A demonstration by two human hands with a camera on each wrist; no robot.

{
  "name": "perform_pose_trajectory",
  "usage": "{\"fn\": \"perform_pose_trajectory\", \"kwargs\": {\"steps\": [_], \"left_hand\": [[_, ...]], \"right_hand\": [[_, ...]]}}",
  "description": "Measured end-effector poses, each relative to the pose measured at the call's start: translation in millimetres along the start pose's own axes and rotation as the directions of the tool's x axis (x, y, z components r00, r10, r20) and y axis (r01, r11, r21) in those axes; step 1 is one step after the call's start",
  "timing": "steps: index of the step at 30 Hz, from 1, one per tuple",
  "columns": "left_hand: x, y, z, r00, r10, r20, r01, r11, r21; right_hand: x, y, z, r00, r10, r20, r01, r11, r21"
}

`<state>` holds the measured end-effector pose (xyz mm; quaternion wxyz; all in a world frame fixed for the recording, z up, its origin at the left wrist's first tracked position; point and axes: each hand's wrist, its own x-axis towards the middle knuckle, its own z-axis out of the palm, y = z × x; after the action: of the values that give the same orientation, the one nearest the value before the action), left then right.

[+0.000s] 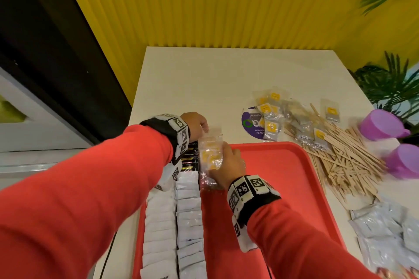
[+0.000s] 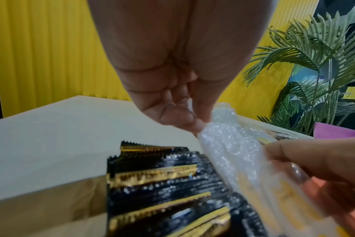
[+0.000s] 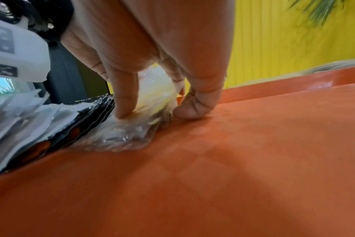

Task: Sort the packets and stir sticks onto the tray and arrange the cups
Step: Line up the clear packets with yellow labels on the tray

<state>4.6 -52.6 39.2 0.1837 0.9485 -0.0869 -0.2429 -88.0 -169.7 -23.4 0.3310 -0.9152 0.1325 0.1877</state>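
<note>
While pinched, clear packets [image 1: 210, 161] sit between hands

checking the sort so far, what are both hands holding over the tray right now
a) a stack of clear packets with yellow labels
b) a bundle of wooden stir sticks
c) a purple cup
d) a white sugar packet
a: the left hand pinches the top edge and the right hand grips the side of the clear packets with yellow labels, stood on the red tray beside the black packets.
</note>
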Motion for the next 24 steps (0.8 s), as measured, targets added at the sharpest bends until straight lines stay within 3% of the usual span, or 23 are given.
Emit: {"fn": "perform_pose_trajectory", "kwargs": {"steps": [10, 16, 24], "left_hand": [[7, 4, 5, 1.0, -0.011, -0.004, 0.011, 1.0, 0.01], [12, -1, 3, 0.999, -0.015, -0.036, 0.015, 1.0, 0.017], [16, -4, 2, 1.0, 0.007, -0.03, -0.005, 0.998, 0.055]], "right_hand": [[-2, 8, -10, 1.0, -0.022, 0.012, 0.021, 0.998, 0.064], [-11, 13, -4, 0.996, 0.084, 0.021, -0.082, 0.993, -0.081], [-9, 6, 2, 0.994, 0.052, 0.096, -0.047, 0.997, -0.057]]}}
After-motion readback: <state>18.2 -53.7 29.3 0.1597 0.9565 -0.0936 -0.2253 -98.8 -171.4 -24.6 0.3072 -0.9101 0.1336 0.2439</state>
